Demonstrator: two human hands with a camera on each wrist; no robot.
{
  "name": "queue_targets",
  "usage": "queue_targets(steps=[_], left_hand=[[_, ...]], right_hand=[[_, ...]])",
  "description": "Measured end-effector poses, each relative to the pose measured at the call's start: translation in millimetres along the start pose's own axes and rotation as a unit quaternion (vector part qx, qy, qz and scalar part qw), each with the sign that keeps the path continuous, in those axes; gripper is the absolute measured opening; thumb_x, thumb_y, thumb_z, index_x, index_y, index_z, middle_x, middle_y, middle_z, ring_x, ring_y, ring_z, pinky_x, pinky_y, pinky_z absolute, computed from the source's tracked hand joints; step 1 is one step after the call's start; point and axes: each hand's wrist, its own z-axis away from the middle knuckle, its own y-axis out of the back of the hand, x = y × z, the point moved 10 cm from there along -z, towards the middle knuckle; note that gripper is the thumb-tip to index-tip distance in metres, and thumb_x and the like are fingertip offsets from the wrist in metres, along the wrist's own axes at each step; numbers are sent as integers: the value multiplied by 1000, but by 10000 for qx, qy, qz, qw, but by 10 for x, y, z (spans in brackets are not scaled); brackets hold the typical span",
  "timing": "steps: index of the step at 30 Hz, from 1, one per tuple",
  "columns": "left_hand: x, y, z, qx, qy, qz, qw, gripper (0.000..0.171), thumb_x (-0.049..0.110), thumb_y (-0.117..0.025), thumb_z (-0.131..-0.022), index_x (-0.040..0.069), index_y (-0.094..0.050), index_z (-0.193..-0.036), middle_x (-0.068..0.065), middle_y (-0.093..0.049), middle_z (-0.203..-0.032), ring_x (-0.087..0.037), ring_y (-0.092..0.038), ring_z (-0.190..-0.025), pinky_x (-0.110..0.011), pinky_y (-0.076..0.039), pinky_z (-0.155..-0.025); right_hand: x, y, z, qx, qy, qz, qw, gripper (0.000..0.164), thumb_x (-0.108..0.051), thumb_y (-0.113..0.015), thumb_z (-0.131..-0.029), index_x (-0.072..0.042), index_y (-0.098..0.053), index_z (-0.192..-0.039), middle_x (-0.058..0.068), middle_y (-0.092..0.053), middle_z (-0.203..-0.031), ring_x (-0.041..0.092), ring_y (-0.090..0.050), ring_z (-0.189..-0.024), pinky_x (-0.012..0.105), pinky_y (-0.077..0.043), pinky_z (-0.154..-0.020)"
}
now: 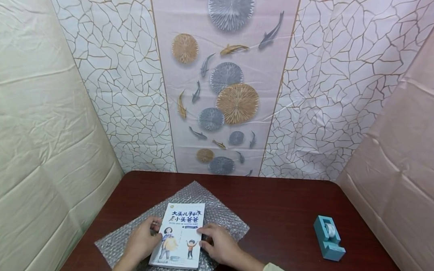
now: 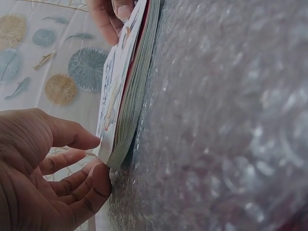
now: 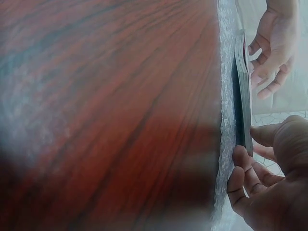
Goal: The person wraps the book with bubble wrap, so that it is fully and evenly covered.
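- Currently, book (image 1: 181, 234) placed on bubble wrap (image 1: 222, 216); edges clamped in grip of left hand (image 1: 143, 237) and right hand (image 1: 220, 242).
- Bubble wrap spread flat, not folded over book.
- Tape dispenser (image 1: 328, 237) untouched, right of bubble wrap.

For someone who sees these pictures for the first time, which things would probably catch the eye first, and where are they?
Probably the white book first, held at its sides by the left hand and right hand, above grey bubble wrap. Next, the backdrop with gold and grey discs, behind the table. Then the teal tape dispenser, alone toward the table's right side.
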Motion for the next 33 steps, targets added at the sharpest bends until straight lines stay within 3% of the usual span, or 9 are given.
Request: queue_targets(steps=[9,15,18,22,24,29,33], left_hand=[[77,0,-10,0,-207,-360,9991,37,11,-83,-88,4,-78,-125,-1,-74,-102,-18,-67,-94,-51,-60,-88],[110,-12,-26,-58,-259,-556,9981,41,11,-84,-88,2,-78,-127,-3,-75,-103,-18,-69,-95,-52,-61,-90],[137,-23,-37,-70,-361,-687,9970,42,12,-84,-87,1,-78,-127,-3,-75,-104,-18,-69,-95,-53,-61,-92],[163,-56,-66,-124,-428,-754,9962,42,15,-86,-87,1,-78,-126,-6,-74,-105,-22,-69,-96,-55,-60,-93],[175,-71,-84,-156,-464,-798,9956,43,16,-87,-88,2,-77,-127,-8,-75,-109,-28,-72,-103,-58,-60,-97],[214,-106,-136,-266,-506,-901,9943,47,21,-87,-92,2,-76,-134,-17,-74,-127,-45,-69,-126,-65,-55,-108],[240,-123,-203,-319,-419,-896,9946,49,22,-85,-93,4,-74,-138,-25,-68,-139,-50,-65,-132,-68,-52,-111]], right_hand=[[-29,-16,-15,-125,96,185,9997,34,-14,-82,-99,-7,-79,-132,5,-71,-120,-1,-61,-87,20,-54,-78],[-24,-50,1,-380,-76,158,9991,36,-17,-83,-100,-9,-78,-135,9,-60,-136,-2,-63,-85,21,-54,-77],[-18,-60,11,-404,-76,479,9980,35,-21,-83,-100,-12,-79,-134,15,-58,-148,13,-70,-108,33,-60,-93],[1,-64,16,-470,-26,1050,9934,35,-31,-83,-100,-20,-80,-134,14,-60,-157,36,-58,-139,59,-54,-111],[21,-74,23,-556,-32,1134,9920,38,-35,-81,-101,-22,-78,-137,14,-59,-160,40,-56,-142,69,-50,-112],[85,-87,51,-643,-62,1277,9897,49,-44,-77,-104,-26,-70,-149,16,-53,-168,47,-51,-150,77,-47,-114],[120,-87,54,-628,-41,1337,9890,52,-50,-73,-105,-29,-68,-152,16,-51,-170,48,-49,-154,78,-46,-115]])
